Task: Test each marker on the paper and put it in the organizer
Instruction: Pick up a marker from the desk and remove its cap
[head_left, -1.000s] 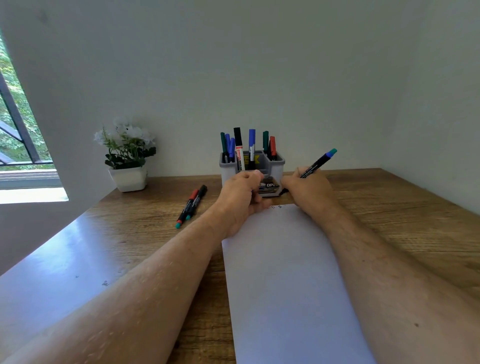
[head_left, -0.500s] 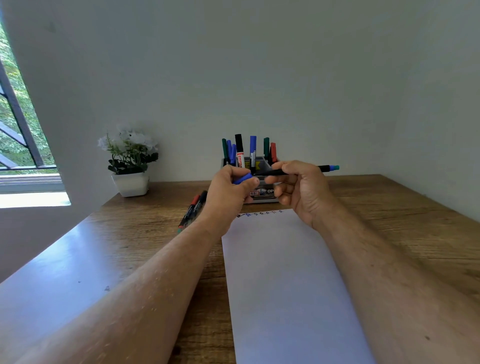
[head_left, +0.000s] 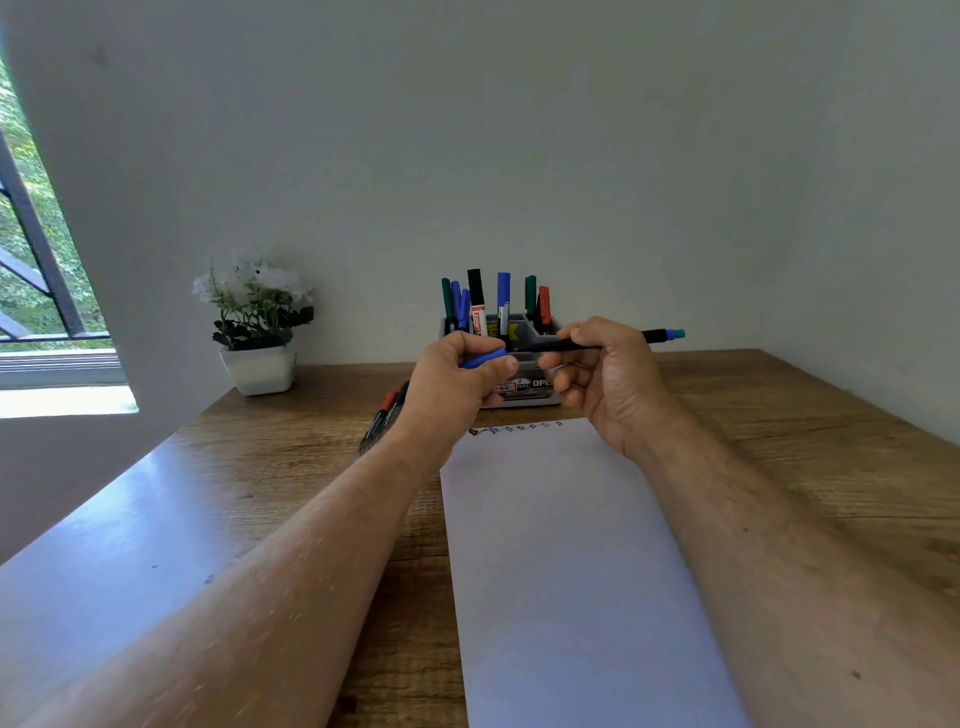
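My right hand (head_left: 605, 374) grips a black marker (head_left: 657, 336) with a teal end, held level above the paper's far edge. My left hand (head_left: 457, 379) pinches its blue cap (head_left: 483, 358), close to the marker's tip. The white paper (head_left: 561, 561) lies lengthwise on the desk, with a row of small colored test marks (head_left: 519, 429) along its far edge. Behind the hands stands the grey organizer (head_left: 524, 389), holding several markers upright. Two loose markers (head_left: 384, 415) lie on the desk left of my left wrist, partly hidden by it.
A white pot with white flowers (head_left: 257, 332) stands at the back left of the wooden desk (head_left: 805, 441). Walls close in behind and to the right. A window opening (head_left: 47, 312) is at the far left.
A second ago my right hand held the marker down at the paper's far edge. Both hands then rose, and the marker swung level, its tip toward the cap in my left hand.
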